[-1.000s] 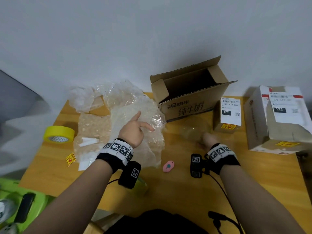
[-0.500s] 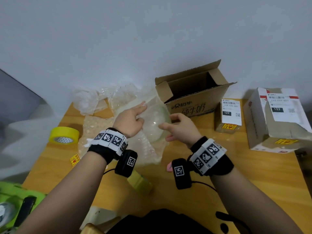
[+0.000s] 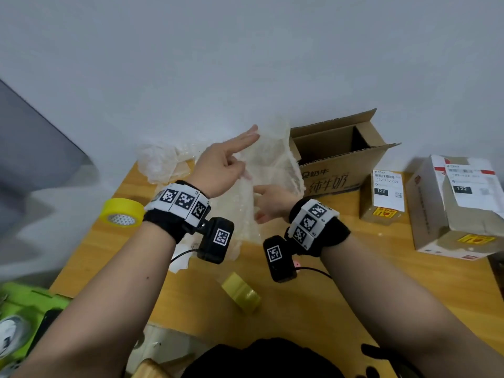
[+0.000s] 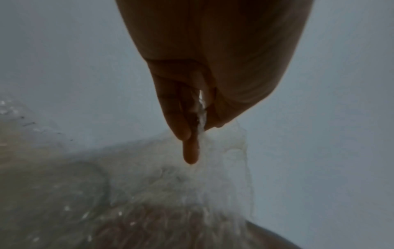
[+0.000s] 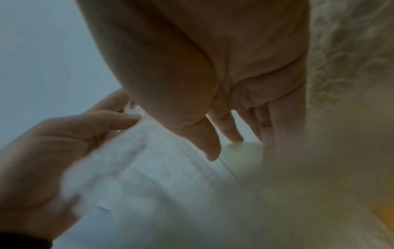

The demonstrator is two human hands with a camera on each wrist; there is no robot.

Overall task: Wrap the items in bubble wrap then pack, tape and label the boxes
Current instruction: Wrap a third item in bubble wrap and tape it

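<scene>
My left hand [image 3: 244, 170] is raised over the middle of the table and pinches the top edge of a bubble wrap sheet [image 3: 275, 159], with two fingers stretched out. The left wrist view shows the pinch [image 4: 200, 128] with the bubble wrap [image 4: 213, 168] hanging below. Lower down, my right hand [image 3: 259, 203] reaches into the hanging sheet. In the right wrist view the right hand [image 5: 224, 144] holds a clear bowl [image 5: 241, 151] between thumb and fingers, with bubble wrap [image 5: 351, 67] beside it. The wrap mostly hides the bowl. An open cardboard box [image 3: 341, 148] stands just behind.
On the wooden table [image 3: 354, 282] a yellow tape roll [image 3: 122, 214] sits left and a clear tape roll [image 3: 241, 293] lies near me. Two labelled boxes, a small one [image 3: 384, 197] and a bigger one [image 3: 458, 205], stand right. More wrap [image 3: 161, 165] lies at the back left.
My left hand has taken the bubble wrap's edge and lifted it high. My right hand brought the clear bowl from the right to the wrap, which now hangs over it.
</scene>
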